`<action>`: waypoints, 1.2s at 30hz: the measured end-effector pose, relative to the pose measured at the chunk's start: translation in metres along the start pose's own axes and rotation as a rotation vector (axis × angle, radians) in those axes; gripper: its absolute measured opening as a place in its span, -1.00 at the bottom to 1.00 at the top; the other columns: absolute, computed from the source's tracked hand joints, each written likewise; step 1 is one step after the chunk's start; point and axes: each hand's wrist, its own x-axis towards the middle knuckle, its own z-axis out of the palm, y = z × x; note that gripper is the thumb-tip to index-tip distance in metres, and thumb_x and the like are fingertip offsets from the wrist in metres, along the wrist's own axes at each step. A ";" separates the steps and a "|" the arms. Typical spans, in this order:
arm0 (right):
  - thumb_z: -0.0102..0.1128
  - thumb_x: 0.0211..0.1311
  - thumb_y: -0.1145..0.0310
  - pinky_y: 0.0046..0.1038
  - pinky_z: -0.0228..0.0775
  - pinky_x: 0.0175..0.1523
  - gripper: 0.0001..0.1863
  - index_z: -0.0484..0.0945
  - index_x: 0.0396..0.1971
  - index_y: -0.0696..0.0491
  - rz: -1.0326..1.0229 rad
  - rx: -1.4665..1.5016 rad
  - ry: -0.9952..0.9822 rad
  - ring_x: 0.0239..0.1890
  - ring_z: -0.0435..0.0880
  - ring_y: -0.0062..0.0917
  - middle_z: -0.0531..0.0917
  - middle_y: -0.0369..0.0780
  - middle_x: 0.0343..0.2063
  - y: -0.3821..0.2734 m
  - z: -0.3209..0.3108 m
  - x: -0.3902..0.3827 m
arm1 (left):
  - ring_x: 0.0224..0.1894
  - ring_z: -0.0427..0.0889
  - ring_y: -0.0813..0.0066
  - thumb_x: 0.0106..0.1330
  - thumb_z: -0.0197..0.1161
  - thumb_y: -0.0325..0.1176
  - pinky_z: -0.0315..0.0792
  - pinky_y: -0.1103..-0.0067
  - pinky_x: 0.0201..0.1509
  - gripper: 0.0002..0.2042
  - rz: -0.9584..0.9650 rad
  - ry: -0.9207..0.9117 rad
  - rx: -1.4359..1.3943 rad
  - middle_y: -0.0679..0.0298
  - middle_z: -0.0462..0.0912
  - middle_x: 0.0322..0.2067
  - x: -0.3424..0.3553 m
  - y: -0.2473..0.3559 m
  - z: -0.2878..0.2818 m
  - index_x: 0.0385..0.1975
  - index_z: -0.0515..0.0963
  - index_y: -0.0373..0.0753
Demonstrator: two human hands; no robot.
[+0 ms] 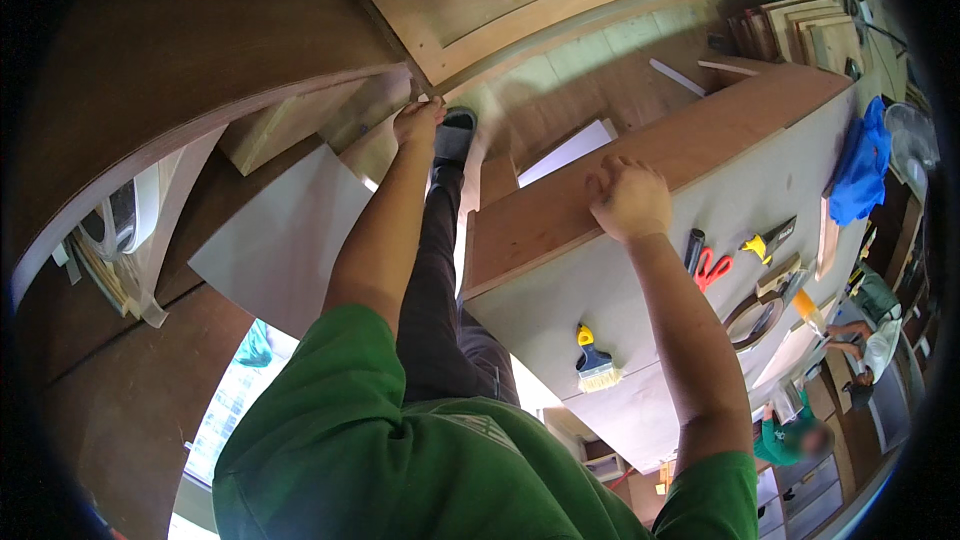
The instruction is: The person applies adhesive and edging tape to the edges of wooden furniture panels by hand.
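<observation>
One flat brush: nearest the body, between 4 and 5 o'clock from the middle of the view; blue, with pale bristles, lying on the grey panel.
Grey panel, extent: from 5 round to 2 o'clock; flat, also bearing red-handled scissors at 3 o'clock.
Right hand: between 2 and 3 o'clock, over the brown board; fingers loosely bent, partly spread; palm side hidden, so grip and firm contact cannot be told.
Brown board, position: at 2 o'clock, long and narrow, running along the far edge of the grey panel; whether fixed to it cannot be told.
Brown board, handling: judged stiff and fairly heavy for its length; smooth face likely to slide under dry fingertips; corners liable to chip. If joined to the grey panel, it would probably move as one bulky piece.
Brown board, hold: best taken at both long edges, hands spaced either side of its middle.
Left hand: at 11 o'clock, fingers drawn nearly together beside the end of the large dark panel; whether anything is pinched cannot be told.
Large dark panel, handling: at 10 o'clock; judged rigid and awkward single-handed; its rim appears the sounder hold.
Stacked boards: farthest, at 2 o'clock.
</observation>
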 end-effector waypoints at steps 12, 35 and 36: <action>0.11 0.16 0.15 -0.19 0.40 0.02 -0.72 0.60 -0.32 0.04 -0.011 0.025 -0.022 -0.12 0.61 -0.21 0.66 -0.16 -0.22 -0.001 -0.004 -0.002 | -0.37 0.63 0.42 0.32 0.26 -0.43 0.53 0.56 -0.19 -0.87 0.071 -0.027 -0.019 0.18 0.64 -0.41 -0.001 -0.012 -0.010 -0.30 0.54 -0.38; 0.17 0.08 0.06 -0.17 0.45 -0.02 -0.65 0.70 -0.36 0.03 0.006 0.239 0.043 -0.19 0.64 -0.16 0.70 -0.10 -0.31 0.031 0.019 -0.018 | -0.54 0.55 0.55 0.34 0.12 -0.49 0.46 0.64 -0.45 -0.93 0.064 -0.588 0.651 0.29 0.58 -0.52 -0.091 -0.077 -0.111 -0.34 0.54 -0.31; 0.17 0.08 0.06 -0.17 0.45 -0.02 -0.65 0.70 -0.36 0.03 0.021 0.257 0.055 -0.19 0.64 -0.16 0.70 -0.10 -0.31 0.029 0.017 -0.020 | -0.52 0.56 0.55 0.33 0.13 -0.50 0.47 0.65 -0.43 -0.94 0.030 -0.522 0.846 0.29 0.59 -0.50 -0.110 -0.060 -0.111 -0.33 0.54 -0.30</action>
